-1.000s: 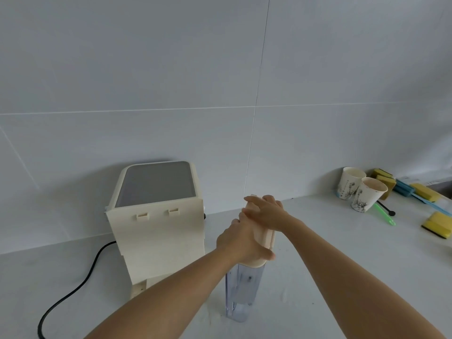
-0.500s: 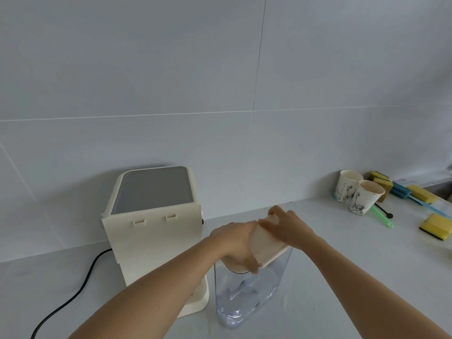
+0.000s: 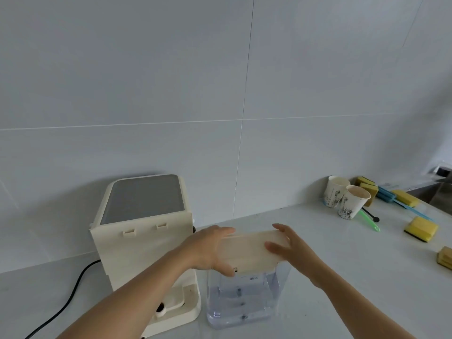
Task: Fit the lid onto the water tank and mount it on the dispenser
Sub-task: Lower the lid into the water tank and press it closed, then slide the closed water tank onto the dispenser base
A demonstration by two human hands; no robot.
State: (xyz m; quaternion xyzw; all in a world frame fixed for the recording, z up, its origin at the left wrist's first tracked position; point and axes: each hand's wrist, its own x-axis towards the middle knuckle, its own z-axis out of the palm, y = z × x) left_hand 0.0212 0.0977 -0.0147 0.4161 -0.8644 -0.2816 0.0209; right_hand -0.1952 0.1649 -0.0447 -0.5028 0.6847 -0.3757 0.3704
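A clear plastic water tank (image 3: 241,303) stands upright on the white counter, just right of the cream dispenser (image 3: 144,231). A cream lid (image 3: 247,249) rests on top of the tank, with its broad side facing me. My left hand (image 3: 210,250) grips the lid's left end and my right hand (image 3: 291,248) grips its right end. The dispenser's back panel with two small clips faces me, and its low base (image 3: 181,308) sticks out beside the tank.
A black power cord (image 3: 71,294) runs from the dispenser to the lower left. Two paper cups (image 3: 347,199) stand at the back right. Yellow sponges (image 3: 419,228) and blue and green utensils lie on the counter's right side. A tiled wall closes the back.
The tank and lid turned from edge-on to broadside toward me. My hands moved apart to the lid's two ends. The view came closer.
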